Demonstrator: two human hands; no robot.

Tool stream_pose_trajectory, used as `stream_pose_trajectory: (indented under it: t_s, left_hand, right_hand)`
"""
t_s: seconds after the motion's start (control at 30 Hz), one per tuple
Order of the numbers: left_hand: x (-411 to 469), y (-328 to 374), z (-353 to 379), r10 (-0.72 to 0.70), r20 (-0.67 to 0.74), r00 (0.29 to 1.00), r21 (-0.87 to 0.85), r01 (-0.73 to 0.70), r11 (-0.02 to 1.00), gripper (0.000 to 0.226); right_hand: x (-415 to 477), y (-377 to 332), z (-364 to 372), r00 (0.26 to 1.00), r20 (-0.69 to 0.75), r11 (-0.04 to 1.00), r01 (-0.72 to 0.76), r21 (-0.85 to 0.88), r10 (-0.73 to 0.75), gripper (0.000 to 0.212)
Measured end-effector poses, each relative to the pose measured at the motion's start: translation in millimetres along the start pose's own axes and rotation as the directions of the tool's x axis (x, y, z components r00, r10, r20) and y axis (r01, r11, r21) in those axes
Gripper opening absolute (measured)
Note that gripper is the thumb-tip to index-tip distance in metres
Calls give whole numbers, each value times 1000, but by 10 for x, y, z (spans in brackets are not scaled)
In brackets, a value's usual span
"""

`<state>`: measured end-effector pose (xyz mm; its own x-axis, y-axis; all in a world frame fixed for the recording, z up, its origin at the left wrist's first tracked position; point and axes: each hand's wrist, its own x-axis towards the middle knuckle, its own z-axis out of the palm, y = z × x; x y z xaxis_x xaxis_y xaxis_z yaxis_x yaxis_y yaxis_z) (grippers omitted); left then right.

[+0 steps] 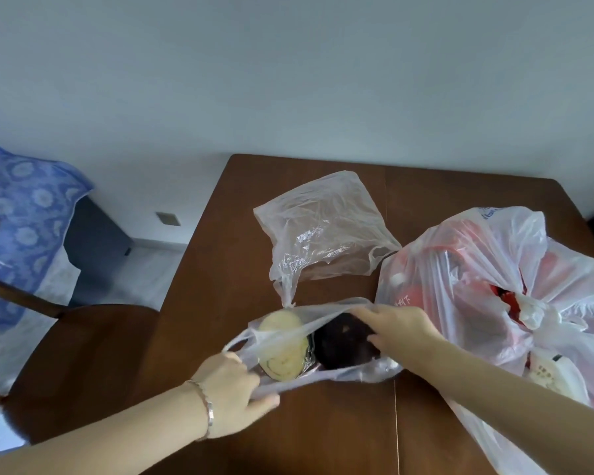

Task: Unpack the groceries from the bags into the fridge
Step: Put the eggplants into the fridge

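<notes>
We had the small bag (323,371) lying on the tabletop (220,269) near its front edge, mouth pulled wide. Our left hand (234,392) was pinching the near rim and handle, and our right hand (395,332) was reaching into the opening, fingers curled over the dark eggplant (343,347) inside — looked like a grasp, though we couldn't tell how firm. Right beside it in the same bag sat a cut piece (282,347), pale face up.

What worried us: that film was thin and stretched tight between both hands, so a hard tug could've torn the rim or snagged the eggplant on the way out. The cut piece was touching the eggplant, so lifting one could've dragged the other out and rolled it toward the edge. The big bag (494,286) on the right was slumped against our forearm too — a careless elbow might've tipped it. The empty bag (323,228) behind was no bother. No fridge in view.
</notes>
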<state>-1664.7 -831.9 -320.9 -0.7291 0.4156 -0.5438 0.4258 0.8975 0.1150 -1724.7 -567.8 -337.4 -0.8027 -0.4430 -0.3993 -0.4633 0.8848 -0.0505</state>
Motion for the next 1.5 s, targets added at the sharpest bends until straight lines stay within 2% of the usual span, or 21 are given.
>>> stream_pose_trajectory:
  t_s: [0.03, 0.1, 0.17, 0.23, 0.27, 0.3, 0.37, 0.4, 0.47, 0.53, 0.57, 0.67, 0.77, 0.9, 1.0, 1.07, 1.13, 1.23, 1.4, 1.43, 1.5]
  left_hand:
    - [53, -56, 9, -70, -112, 991, -44, 65, 997, 56]
    - [184, -147, 5, -220, -201, 955, -80, 208, 975, 45]
    - [336, -155, 25, -323, -201, 925, -133, 301, 944, 54]
    - [461, -138, 44, -347, -143, 927, -173, 322, 931, 72]
    - [502, -104, 55, -338, -100, 936, -184, 316, 931, 80]
    - [541, -79, 78, -325, -72, 943, -202, 306, 931, 87]
    - [584, -42, 99, -283, -34, 959, -240, 267, 933, 94]
    - [600, -31, 107, -268, -28, 963, -255, 253, 933, 94]
    - [600, -5, 64, -263, -38, 964, -288, 241, 927, 95]
    - [595, 33, -10, -254, -38, 966, -303, 231, 924, 95]
    - [601, 50, -40, -243, -30, 970, -296, 223, 929, 95]
    - [611, 90, -88, -216, 8, 976, -291, 209, 934, 94]
    - [615, 84, -106, -223, 38, 974, -314, 223, 923, 92]
    - [622, 49, -133, -242, 38, 970, -326, 241, 914, 91]
    - [627, 15, -116, -228, 10, 974, -314, 220, 924, 91]
    - [623, -42, -81, -221, -21, 975, -300, 205, 932, 93]
    - [593, -75, -89, -213, -26, 977, -286, 197, 938, 94]
    - [609, -80, -72, -185, -43, 982, -259, 168, 951, 92]
    - [807, -230, -58, -166, -138, 976, -245, 129, 961, 83]
    - [843, -269, -69, -181, -151, 972, -226, 144, 963, 77]
    - [851, -325, -91, -215, -143, 966, -143, 195, 970, 65]
  right_hand:
    - [7, 103, -20, 998, -56, 999, -40, -34, 38, 68]
    - [5, 158, -28, 994, -55, 995, -95, -35, 93, 90]
    - [58, 145, 30, 978, -29, 979, -204, 13, 205, 99]
    - [127, 35, -15, 959, 18, 960, -281, -16, 281, 90]
    - [160, -72, -28, 964, 8, 964, -264, -22, 264, 78]
    - [186, -199, -6, 980, -62, 982, -189, 5, 189, 62]
    - [219, -439, 80, 974, -222, 997, 62, 38, -52, 38]
    - [236, -537, 171, 967, -223, 992, 129, 10, -124, 33]
    - [283, -634, 269, 988, -122, 995, 91, -29, -94, 44]
    - [334, -657, 268, 997, 3, 997, -72, -24, 72, 72]
    - [353, -665, 291, 988, 44, 988, -144, -48, 147, 78]
    - [392, -713, 333, 955, 198, 973, -200, -119, 220, 74]
    - [401, -731, 363, 942, 228, 964, -211, -165, 245, 82]
    - [401, -597, 353, 954, 231, 969, -148, -196, 192, 97]
    - [412, -522, 372, 953, 244, 981, -156, -118, 181, 100]
    - [393, -438, 340, 942, 268, 973, -225, 49, 204, 106]
    - [335, -334, 289, 918, 304, 879, -351, 323, 255, 106]
    - [174, -252, 220, 917, 302, 619, -399, 677, 261, 100]
    - [-188, -222, -60, 975, 188, 341, -218, 914, 121, 87]
    - [-269, -198, -97, 982, 159, 236, -179, 955, 101, 87]
    - [-420, -136, -126, 988, 135, -40, -132, 990, 81, 95]
